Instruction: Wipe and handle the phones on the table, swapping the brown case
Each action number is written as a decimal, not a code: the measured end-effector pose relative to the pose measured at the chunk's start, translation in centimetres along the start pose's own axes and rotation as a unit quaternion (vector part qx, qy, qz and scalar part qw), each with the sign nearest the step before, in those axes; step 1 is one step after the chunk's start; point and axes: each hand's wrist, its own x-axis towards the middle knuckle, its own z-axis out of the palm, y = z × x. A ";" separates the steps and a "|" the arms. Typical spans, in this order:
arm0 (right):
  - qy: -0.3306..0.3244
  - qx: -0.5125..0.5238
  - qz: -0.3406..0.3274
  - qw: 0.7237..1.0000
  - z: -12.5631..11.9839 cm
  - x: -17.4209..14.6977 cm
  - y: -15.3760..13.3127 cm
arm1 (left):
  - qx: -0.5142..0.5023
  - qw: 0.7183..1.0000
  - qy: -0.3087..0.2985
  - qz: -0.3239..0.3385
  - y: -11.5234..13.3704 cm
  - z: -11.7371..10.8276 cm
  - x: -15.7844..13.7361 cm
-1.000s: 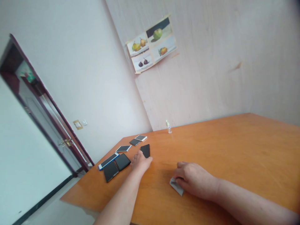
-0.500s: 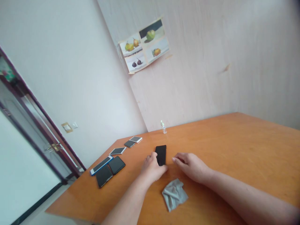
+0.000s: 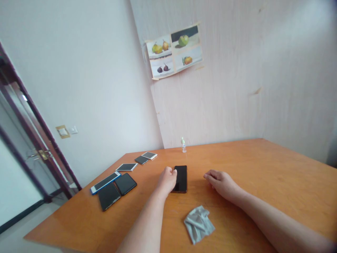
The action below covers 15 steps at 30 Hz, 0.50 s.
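A black phone (image 3: 180, 178) lies flat and face up near the middle of an orange wooden table (image 3: 276, 175), its long side running away from the camera. The left hand (image 3: 167, 179) rests against the phone's left edge, fingers curled loosely and touching it without lifting it. The right hand (image 3: 223, 182) lies on the tabletop a little to the phone's right, apart from it, fingers relaxed and holding nothing. A crumpled grey cloth (image 3: 198, 223) sits nearer the camera, between the two forearms. Farther left, more phones (image 3: 116, 182) lie in a loose row toward the table's edge. A small bottle (image 3: 183, 144) stands at the back near the wall, below a fruit poster (image 3: 174, 51).
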 end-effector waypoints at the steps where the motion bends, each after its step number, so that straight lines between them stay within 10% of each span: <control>1: -0.002 -0.009 0.001 1.000 0.0 -0.1 -0.1 | -0.012 1.000 -0.004 0.003 -0.2 -0.1 0.1; 15: -0.092 -0.193 0.074 0.974 2.3 2.2 -4.4 | -0.136 0.990 -0.045 0.001 0.9 -0.3 -0.5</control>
